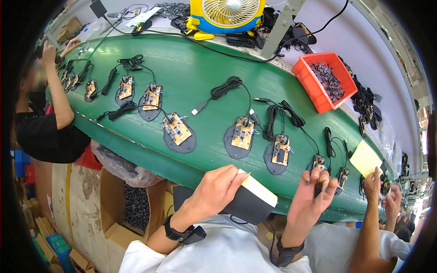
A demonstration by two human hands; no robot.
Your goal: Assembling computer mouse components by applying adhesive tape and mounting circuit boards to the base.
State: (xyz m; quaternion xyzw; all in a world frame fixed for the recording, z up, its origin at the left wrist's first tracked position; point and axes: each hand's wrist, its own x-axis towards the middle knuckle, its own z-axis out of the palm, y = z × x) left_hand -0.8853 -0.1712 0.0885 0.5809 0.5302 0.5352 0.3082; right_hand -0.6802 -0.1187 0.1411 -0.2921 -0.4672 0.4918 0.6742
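My left hand (217,191) is closed, its thumb and fingers pinching the edge of a pale yellow pad (260,191). The pad lies against a flat black panel (250,210) at the belt's near edge, in front of my body. My right hand (306,207) is raised to the right with its fingers curled. Something small and dark shows between those fingers, too hidden to name. Just beyond the right hand lies a mouse circuit board (318,161). Further mouse bases with tan boards, such as one (281,154) nearer the middle, rest on the belt with coiled cables.
The green conveyor belt (195,68) runs across the view. A red bin (325,82) of small dark parts stands at its far right, and a yellow-blue fan (232,11) at the back. Co-workers' hands (373,184) hold a yellow sheet (365,159) at right; another person (50,113) sits left.
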